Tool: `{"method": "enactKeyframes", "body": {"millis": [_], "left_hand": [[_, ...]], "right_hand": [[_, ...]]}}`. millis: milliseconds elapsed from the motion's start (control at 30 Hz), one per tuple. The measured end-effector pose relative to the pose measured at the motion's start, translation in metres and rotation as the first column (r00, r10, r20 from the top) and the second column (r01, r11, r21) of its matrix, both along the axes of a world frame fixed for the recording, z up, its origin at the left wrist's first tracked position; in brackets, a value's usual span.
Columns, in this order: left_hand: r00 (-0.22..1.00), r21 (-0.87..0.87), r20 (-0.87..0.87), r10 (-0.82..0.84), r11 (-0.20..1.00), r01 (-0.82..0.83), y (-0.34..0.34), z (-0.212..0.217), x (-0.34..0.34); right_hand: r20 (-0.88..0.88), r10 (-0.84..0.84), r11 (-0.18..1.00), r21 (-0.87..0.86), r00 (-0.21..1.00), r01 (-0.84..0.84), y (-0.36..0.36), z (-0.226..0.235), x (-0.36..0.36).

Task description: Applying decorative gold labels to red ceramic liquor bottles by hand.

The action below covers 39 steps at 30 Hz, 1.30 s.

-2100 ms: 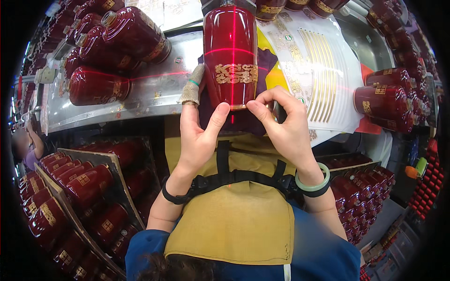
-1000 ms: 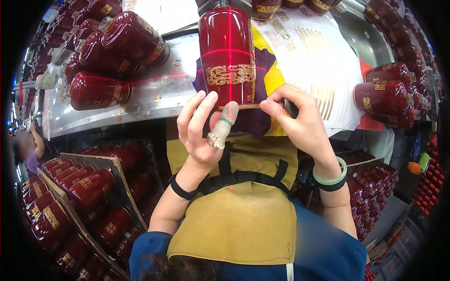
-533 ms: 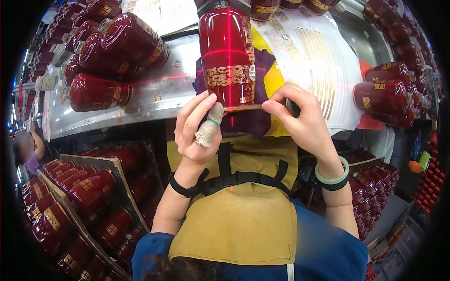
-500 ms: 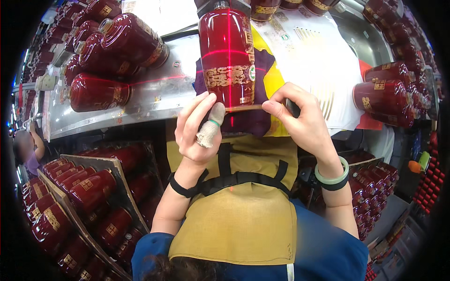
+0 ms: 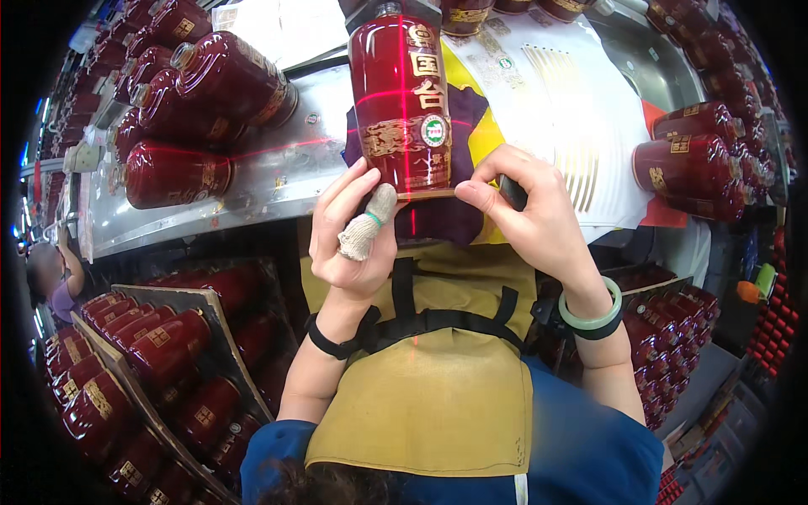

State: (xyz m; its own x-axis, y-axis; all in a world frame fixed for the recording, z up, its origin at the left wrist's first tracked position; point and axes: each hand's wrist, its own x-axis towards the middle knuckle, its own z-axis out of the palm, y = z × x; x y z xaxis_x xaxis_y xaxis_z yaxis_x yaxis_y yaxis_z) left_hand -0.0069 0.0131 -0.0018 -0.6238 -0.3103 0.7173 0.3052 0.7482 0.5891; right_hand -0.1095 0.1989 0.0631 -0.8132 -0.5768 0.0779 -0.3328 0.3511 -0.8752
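A dark red bottle (image 5: 402, 101) with gold lettering and a small round sticker lies on a purple and yellow cloth (image 5: 459, 160) on the metal bench, crossed by red laser lines. My left hand (image 5: 353, 231), with a knitted cot on the thumb, presses against the bottle's lower left edge, fingers spread. My right hand (image 5: 526, 219) pinches the lower right corner of the bottle's base, and a dark object shows behind its fingers. A green bangle sits on my right wrist.
More red bottles (image 5: 198, 93) lie on the steel bench (image 5: 278, 168) to the left, and others (image 5: 690, 164) at the right. Sheets of white labels (image 5: 572, 118) lie beside the cloth. Crates of bottles (image 5: 143, 362) stand lower left. Another person (image 5: 52, 278) is at far left.
The bottle has been turned so its lettered front and round sticker face up. My left hand slid down its left side and spread its fingers; my right hand stays at the base.
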Motion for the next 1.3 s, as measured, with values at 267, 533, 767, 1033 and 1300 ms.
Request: {"method": "enactKeyframes", "body": {"millis": [267,533,767,1033,1300], "left_hand": [[0.992,-0.301,-0.091,0.090,0.947,-0.113,0.002,0.006,-0.003],[1.000,-0.119,-0.021,0.010,0.993,-0.012,0.000,0.007,-0.005],[0.999,0.015,-0.032,0.029,0.999,-0.029,-0.003,-0.008,0.000],[0.998,-0.193,-0.022,0.053,0.980,-0.056,0.000,0.007,0.002],[0.990,-0.232,-0.046,0.130,0.963,-0.137,0.015,0.015,-0.007]], "right_hand": [[0.058,-0.010,1.000,0.024,0.998,0.008,0.001,-0.003,-0.002],[0.090,-0.025,0.999,0.037,0.996,0.022,-0.001,-0.006,-0.006],[0.038,0.008,1.000,0.012,0.999,-0.008,0.001,-0.003,-0.004],[0.019,0.023,1.000,-0.003,1.000,-0.023,0.006,0.006,-0.004],[0.026,-0.008,1.000,-0.022,1.000,0.009,0.007,-0.013,-0.005]]}}
